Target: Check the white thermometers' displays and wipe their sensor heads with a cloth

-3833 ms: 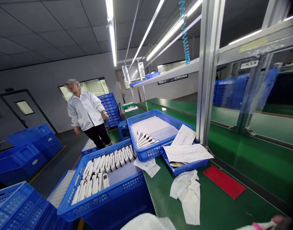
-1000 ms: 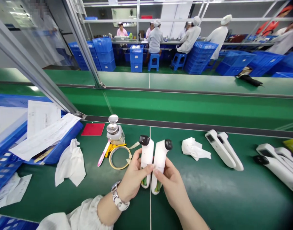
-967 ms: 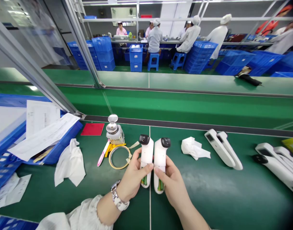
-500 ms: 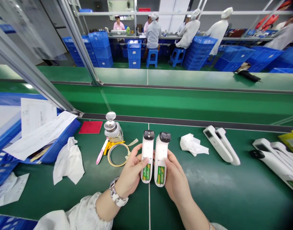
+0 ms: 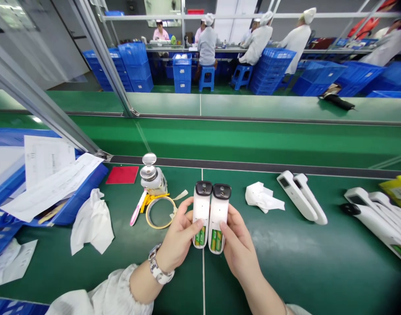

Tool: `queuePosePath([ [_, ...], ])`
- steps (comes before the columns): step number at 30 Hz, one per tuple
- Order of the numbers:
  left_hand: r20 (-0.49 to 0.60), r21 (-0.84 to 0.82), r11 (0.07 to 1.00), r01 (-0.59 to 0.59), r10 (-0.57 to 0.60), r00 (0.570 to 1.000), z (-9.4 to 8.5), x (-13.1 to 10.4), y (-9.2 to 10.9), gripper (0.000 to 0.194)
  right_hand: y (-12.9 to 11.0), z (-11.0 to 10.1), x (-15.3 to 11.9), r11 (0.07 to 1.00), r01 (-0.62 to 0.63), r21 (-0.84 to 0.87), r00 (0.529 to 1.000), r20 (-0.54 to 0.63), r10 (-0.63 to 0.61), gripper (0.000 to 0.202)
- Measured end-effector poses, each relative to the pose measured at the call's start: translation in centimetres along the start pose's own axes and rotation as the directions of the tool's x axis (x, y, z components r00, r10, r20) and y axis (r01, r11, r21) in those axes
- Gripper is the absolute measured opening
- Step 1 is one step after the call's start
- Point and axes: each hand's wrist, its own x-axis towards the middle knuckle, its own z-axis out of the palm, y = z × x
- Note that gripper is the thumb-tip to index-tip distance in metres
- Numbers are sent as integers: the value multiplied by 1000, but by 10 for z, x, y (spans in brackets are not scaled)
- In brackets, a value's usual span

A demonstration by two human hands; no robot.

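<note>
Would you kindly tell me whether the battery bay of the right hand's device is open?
Open: its green batteries lie exposed.

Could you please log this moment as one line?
left hand: holding white device | right hand: holding second white device | state: side by side, green-gold batteries exposed in both | nearby: tape roll, bottle

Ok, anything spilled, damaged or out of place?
No spill or damage shows. Mildly odd: both held elongated white plastic devices have uncovered green batteries, and the round silver lid on the squat whitish bottle stands open.
</note>
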Motion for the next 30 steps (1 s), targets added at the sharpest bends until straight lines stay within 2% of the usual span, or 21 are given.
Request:
queuePosePath([
  [8, 14, 5, 1000, -16, 16, 1000, 0, -1, -1, 54, 0, 0, -1, 1000, 18, -19, 1000, 10, -18, 36],
  [18, -5, 4, 1000, -6, 6, 1000, 2, 0, 1, 53, -7, 5, -1, 999, -31, -41, 999, -10, 30, 35],
  [30, -32, 26, 999, -20, 21, 999, 2, 2, 1, 58, -2, 3, -2, 999, -40, -32, 999, -9, 39, 35],
])
